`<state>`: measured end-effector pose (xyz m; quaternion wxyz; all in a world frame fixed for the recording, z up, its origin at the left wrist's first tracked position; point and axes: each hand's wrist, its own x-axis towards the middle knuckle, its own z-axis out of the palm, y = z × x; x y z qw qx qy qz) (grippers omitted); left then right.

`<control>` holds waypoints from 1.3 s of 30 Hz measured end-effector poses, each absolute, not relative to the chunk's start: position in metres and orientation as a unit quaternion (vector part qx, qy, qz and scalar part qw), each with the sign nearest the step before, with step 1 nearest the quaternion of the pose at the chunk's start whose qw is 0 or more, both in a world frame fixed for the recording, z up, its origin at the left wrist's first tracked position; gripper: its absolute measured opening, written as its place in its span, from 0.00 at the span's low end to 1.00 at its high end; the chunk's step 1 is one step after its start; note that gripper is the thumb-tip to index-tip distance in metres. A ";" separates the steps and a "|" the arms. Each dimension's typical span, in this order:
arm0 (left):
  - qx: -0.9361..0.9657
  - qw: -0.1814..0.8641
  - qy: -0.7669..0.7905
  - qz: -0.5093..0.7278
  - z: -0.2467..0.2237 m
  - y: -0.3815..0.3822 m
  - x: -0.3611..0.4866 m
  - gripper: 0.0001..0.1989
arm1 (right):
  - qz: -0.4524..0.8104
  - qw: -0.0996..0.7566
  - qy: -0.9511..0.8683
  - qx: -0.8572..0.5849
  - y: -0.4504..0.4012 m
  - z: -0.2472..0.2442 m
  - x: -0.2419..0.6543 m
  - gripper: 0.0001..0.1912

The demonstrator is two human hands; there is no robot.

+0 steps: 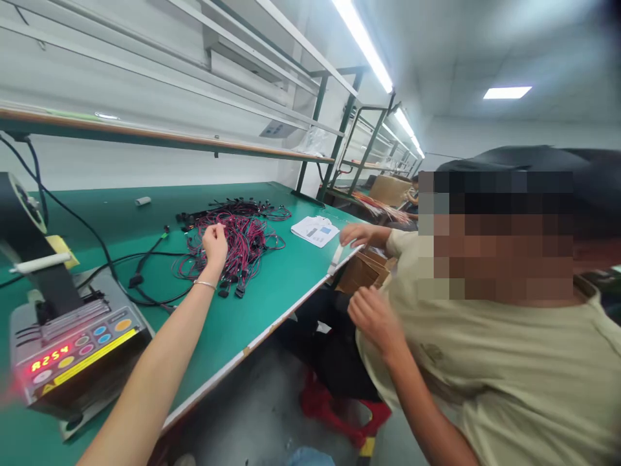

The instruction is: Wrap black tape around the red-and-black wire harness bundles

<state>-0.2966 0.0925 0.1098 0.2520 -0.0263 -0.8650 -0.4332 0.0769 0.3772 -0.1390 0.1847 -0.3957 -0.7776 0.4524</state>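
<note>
My left hand, with a thin bracelet at the wrist, reaches over a tangled pile of red and black wire cables. Its fingers are closed in a pinch above the near side of the pile. What is between the fingertips, if anything, is too small to make out. Black connectors stick out at the pile's front edge, and more dark cable ends lie at its back. My right hand is out of view.
On the left stands a tape machine with a lit red display and trailing black cords. Papers lie right of the pile. A co-worker sits close on the right, one hand at the table edge. A shelf runs above.
</note>
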 end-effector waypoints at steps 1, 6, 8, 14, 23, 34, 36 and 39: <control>-0.039 0.277 -0.843 -0.459 0.118 0.091 -0.287 0.24 | 0.453 0.185 -0.781 -0.388 0.370 -0.139 0.074 0.27; -0.186 0.299 -0.709 -0.610 0.121 0.081 -0.194 0.15 | 0.442 0.172 -0.799 -0.370 0.343 -0.127 0.068 0.22; -0.214 0.260 -0.708 -0.621 0.109 0.074 -0.148 0.14 | 0.433 0.163 -0.807 -0.367 0.339 -0.115 0.062 0.18; -0.363 0.103 -0.806 -0.456 0.065 0.047 -0.071 0.13 | 0.440 0.120 -0.824 -0.337 0.332 -0.039 -0.037 0.17; -0.248 0.154 -0.927 -0.236 0.102 0.070 -0.189 0.18 | 0.487 -0.003 -0.831 -0.269 0.380 0.142 -0.265 0.31; -0.160 0.182 -0.922 -0.302 0.112 0.133 -0.366 0.18 | 0.491 0.053 -0.858 -0.143 0.324 0.200 -0.380 0.50; -0.160 0.174 -0.926 -0.293 0.103 0.132 -0.371 0.17 | 0.500 0.039 -0.857 -0.114 0.309 0.192 -0.394 0.45; -0.137 0.172 -0.929 -0.296 0.098 0.123 -0.373 0.09 | 0.514 0.010 -0.854 -0.077 0.287 0.172 -0.403 0.32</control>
